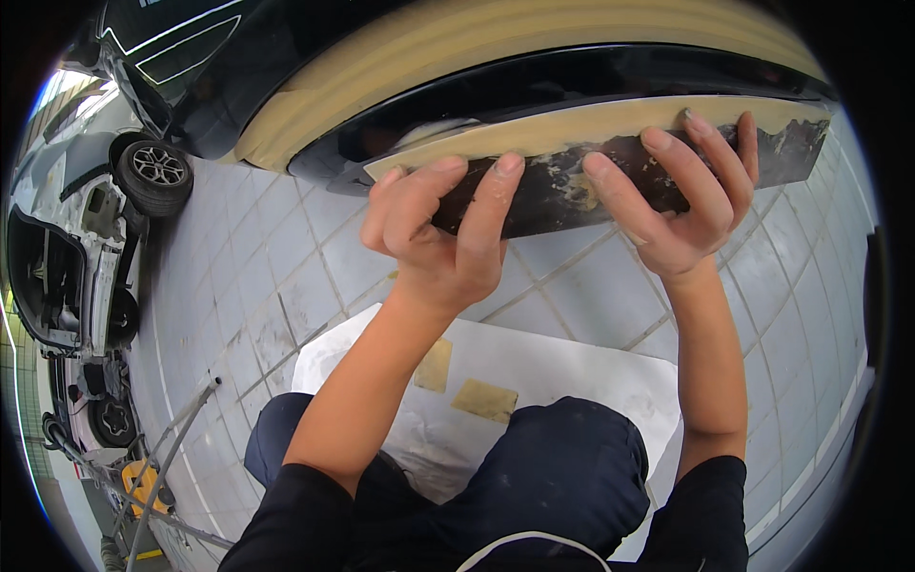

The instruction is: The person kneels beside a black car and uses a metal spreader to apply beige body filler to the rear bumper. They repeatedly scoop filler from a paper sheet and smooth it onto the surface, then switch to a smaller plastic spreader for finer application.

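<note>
Both my hands hold a long, thin dark plate point(548, 205), smeared with dried pale residue, against the lower side of a black car panel point(572, 76). A smooth yellowish strip runs along its upper edge; whether that is part of the plate or a coating, I cannot tell. My left hand point(438, 234) grips the plate's left part with bent fingers, fingertips near the strip. On the right part, the fingers of my right hand point(691, 214) are spread and press on the plate. Yellowish covering or coating point(381, 76) lies in a wide curved band above the black panel.
Under my knees a white sheet point(591, 357) covers the tiled floor point(286, 257), with tan rectangular pieces point(486, 398) on it. At the left stand a partly stripped car point(71, 248) with an exposed wheel point(157, 172), metal tubes point(186, 429) and a yellow object point(143, 486).
</note>
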`<state>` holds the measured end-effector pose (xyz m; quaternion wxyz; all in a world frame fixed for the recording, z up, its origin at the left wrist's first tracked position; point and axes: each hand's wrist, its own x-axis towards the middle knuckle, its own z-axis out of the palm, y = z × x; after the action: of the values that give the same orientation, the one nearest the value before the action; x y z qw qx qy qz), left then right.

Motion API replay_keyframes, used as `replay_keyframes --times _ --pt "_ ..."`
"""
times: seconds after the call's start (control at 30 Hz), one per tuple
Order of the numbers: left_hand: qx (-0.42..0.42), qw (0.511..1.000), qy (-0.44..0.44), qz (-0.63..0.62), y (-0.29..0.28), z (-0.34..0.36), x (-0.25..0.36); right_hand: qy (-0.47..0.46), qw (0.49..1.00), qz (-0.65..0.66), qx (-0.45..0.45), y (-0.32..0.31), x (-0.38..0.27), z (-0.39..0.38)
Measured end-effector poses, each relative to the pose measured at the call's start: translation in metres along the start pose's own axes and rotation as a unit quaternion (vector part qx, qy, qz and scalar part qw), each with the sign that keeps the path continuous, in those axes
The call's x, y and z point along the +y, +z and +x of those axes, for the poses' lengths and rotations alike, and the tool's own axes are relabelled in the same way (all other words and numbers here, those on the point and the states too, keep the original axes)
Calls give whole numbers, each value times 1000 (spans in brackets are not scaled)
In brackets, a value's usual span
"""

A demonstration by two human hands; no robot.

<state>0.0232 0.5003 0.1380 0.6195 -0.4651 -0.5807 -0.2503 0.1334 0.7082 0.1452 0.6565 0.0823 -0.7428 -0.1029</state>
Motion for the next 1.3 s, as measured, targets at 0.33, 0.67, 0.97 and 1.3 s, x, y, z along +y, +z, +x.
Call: replay_keyframes --times 0.33,0.67,0.97,1.3 --pt "-94 993 -65 -17 -3 -46 30 14 999 18 -32 -5 -27 -43" --pt "-119 991 -43 51 -37 5 22 39 998 16 38 -14 -24 7" --pt "-44 998 -48 24 -15 1 8 29 997 6 77 9 -13 1" --pt "-114 993 -19 21 10 -71 27 21 999 11 21 20 -20 -70"
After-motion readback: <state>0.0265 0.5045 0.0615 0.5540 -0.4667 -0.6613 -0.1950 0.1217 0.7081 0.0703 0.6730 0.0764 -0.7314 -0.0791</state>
